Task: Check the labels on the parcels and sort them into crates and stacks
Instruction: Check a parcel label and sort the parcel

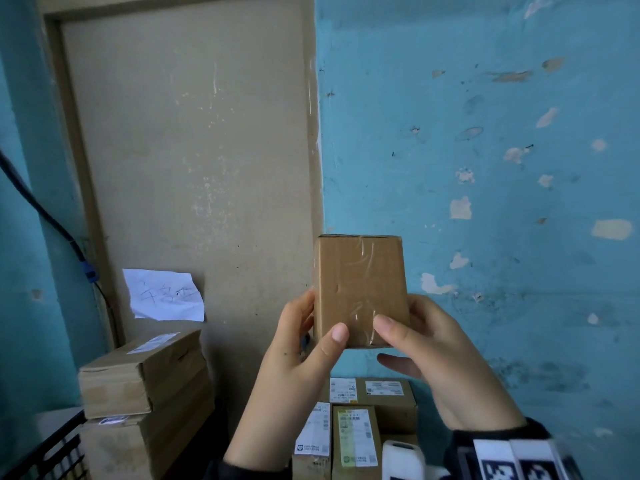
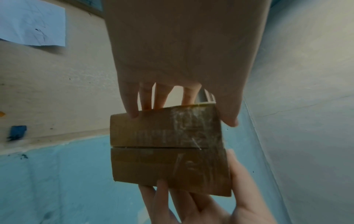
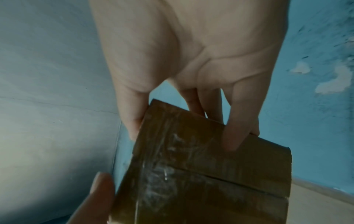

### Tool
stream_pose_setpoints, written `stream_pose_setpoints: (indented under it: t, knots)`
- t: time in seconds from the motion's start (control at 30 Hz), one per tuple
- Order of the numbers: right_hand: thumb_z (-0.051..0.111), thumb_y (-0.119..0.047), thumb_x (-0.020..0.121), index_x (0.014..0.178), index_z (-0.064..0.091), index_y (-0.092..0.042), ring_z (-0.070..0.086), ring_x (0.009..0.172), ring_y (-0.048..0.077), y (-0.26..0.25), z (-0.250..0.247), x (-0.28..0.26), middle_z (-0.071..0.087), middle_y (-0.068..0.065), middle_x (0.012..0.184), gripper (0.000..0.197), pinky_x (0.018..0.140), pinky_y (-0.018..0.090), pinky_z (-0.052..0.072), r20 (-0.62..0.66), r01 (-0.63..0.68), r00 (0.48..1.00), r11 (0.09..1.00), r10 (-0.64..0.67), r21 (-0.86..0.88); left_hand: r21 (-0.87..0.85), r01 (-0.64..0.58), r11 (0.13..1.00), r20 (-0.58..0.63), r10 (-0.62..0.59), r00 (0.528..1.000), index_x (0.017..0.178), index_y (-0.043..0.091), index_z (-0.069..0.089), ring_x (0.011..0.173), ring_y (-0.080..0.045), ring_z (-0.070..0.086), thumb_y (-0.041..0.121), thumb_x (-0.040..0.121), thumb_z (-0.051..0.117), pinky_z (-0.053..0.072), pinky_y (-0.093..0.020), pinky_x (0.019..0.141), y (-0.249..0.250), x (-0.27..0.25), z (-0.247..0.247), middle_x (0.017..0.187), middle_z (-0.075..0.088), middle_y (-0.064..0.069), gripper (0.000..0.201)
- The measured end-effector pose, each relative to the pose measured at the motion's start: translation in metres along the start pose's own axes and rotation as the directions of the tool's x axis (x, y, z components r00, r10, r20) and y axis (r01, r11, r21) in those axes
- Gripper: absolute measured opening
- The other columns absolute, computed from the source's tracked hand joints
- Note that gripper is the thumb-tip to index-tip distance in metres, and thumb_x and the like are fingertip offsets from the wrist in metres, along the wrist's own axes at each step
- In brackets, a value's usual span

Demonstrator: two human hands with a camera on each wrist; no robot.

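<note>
Both hands are holding one small cardboard parcel [image 1: 360, 289] upright in the air in front of a blue wall [image 1: 485, 133], beside a beige door [image 1: 194, 150]. In the head view the left hand [image 1: 301, 348] is gripping the parcel's lower left edge, thumb lying across the near face and fingers tucked behind; the right hand [image 1: 426, 344] is gripping the lower right edge the same way, its thumb resting on clear tape. The face turned toward the camera is showing plain cardboard and tape.

The left wrist view is showing what the head view hides: the parcel's end, with the slit between its two flaps, taped over, and the left fingers [image 2: 147, 98] spread behind the box. The right wrist view is showing the same taped seam from the other side, with the right hand's thumb and fingers curled over opposite faces; it is dim, so whether any print lies under the tape cannot be told.

Only the head view is taking in the surroundings: labelled parcels [image 1: 353, 434] packed together below the hands, a stack of larger boxes [image 1: 138, 382] to the left, a handwritten paper note [image 1: 162, 296] on the door, and a black crate [image 1: 59, 455] at the lower left corner.
</note>
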State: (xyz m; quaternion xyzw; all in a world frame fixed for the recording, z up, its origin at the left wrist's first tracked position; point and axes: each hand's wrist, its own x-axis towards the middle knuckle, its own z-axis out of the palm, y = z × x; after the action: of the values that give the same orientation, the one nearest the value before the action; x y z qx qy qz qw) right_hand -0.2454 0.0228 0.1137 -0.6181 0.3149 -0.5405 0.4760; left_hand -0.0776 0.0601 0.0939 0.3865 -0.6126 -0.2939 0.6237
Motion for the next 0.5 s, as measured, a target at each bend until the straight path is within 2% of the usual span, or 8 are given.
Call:
stream_pose_setpoints:
  t: [0.07, 0.13, 0.2, 0.27, 0.33, 0.37, 0.43, 0.5]
  knots:
    - [0.070, -0.062, 0.057, 0.104, 0.067, -0.024, 0.069, 0.097, 0.008, -0.001, -0.001, -0.001, 0.073, -0.008, 0.103, 0.060, 0.087, 0.035, 0.057, -0.004, 0.010, 1.000, 1.000, -0.010, -0.006, 0.093, -0.018, 0.996, 0.011, 0.017, 1.000, 0.139, 0.043, 0.039, 0.122, 0.006, 0.052, 0.064, 0.063, 0.070, 0.049, -0.016, 0.093, -0.004, -0.002, -0.002, 0.132, 0.055, 0.019, 0.085]
    - [0.066, -0.085, 0.049, 0.102, 0.068, -0.021, 0.067, 0.101, 0.010, -0.001, -0.003, -0.001, 0.072, -0.001, 0.105, 0.083, 0.094, 0.037, 0.054, 0.012, 0.005, 1.000, 0.999, -0.005, -0.031, 0.241, -0.049, 0.969, 0.006, 0.050, 0.999, 0.143, 0.053, 0.025, 0.128, 0.015, 0.037, 0.065, 0.063, 0.076, 0.038, -0.009, 0.101, -0.008, -0.003, -0.004, 0.138, 0.038, 0.024, 0.095]
    - [0.062, -0.095, 0.030, 0.111, 0.065, -0.023, 0.065, 0.108, 0.011, 0.002, -0.007, 0.001, 0.068, -0.001, 0.116, 0.108, 0.098, 0.038, 0.052, 0.010, -0.045, 0.999, 0.999, 0.045, -0.015, 0.332, -0.084, 0.939, -0.017, 0.095, 0.995, 0.139, 0.057, 0.021, 0.121, 0.026, 0.029, 0.050, 0.071, 0.081, 0.030, 0.004, 0.092, -0.008, -0.003, -0.006, 0.135, 0.032, 0.024, 0.091]
    - [0.062, -0.096, 0.024, 0.109, 0.063, -0.034, 0.062, 0.112, 0.012, 0.005, -0.011, 0.002, 0.066, -0.008, 0.116, 0.105, 0.103, 0.042, 0.048, 0.059, -0.048, 0.997, 0.999, 0.047, 0.004, 0.301, -0.076, 0.951, -0.052, 0.096, 0.994, 0.138, 0.057, 0.024, 0.111, 0.034, 0.030, 0.039, 0.076, 0.075, 0.033, 0.004, 0.087, -0.006, -0.002, -0.008, 0.132, 0.033, 0.021, 0.082]
    - [0.066, -0.092, 0.032, 0.094, 0.068, -0.045, 0.060, 0.108, 0.014, 0.002, -0.011, -0.001, 0.067, -0.012, 0.100, 0.078, 0.105, 0.047, 0.045, 0.156, -0.013, 0.988, 0.999, 0.018, -0.030, 0.245, -0.064, 0.967, -0.072, 0.084, 0.994, 0.142, 0.053, 0.028, 0.112, 0.029, 0.035, 0.049, 0.073, 0.071, 0.037, 0.001, 0.086, -0.006, -0.002, -0.011, 0.131, 0.035, 0.016, 0.081]
    - [0.071, -0.086, 0.039, 0.097, 0.068, -0.046, 0.061, 0.104, 0.013, -0.001, -0.010, -0.003, 0.068, -0.012, 0.096, 0.071, 0.102, 0.045, 0.047, 0.210, 0.005, 0.978, 0.999, 0.003, -0.038, 0.236, -0.065, 0.970, -0.082, 0.087, 0.993, 0.144, 0.050, 0.029, 0.117, 0.021, 0.039, 0.052, 0.076, 0.072, 0.038, 0.001, 0.084, -0.006, -0.001, -0.012, 0.130, 0.037, 0.012, 0.080]
    - [0.077, -0.062, 0.052, 0.116, 0.063, -0.036, 0.067, 0.101, 0.005, -0.001, -0.011, -0.003, 0.072, -0.016, 0.107, 0.071, 0.088, 0.024, 0.049, 0.257, 0.016, 0.966, 1.000, -0.008, -0.026, 0.231, -0.056, 0.971, -0.089, 0.078, 0.993, 0.145, 0.048, 0.030, 0.121, 0.006, 0.044, 0.050, 0.079, 0.072, 0.037, 0.003, 0.082, -0.008, -0.002, -0.012, 0.128, 0.040, 0.009, 0.078]
    - [0.073, -0.046, 0.059, 0.122, 0.060, -0.033, 0.068, 0.103, 0.008, 0.004, -0.011, 0.000, 0.070, -0.017, 0.116, 0.065, 0.087, 0.024, 0.047, 0.224, 0.035, 0.974, 0.999, -0.030, -0.019, 0.221, -0.042, 0.974, -0.087, 0.063, 0.994, 0.142, 0.052, 0.031, 0.122, 0.003, 0.047, 0.049, 0.082, 0.066, 0.041, -0.001, 0.088, -0.010, -0.003, -0.010, 0.126, 0.041, 0.013, 0.070]
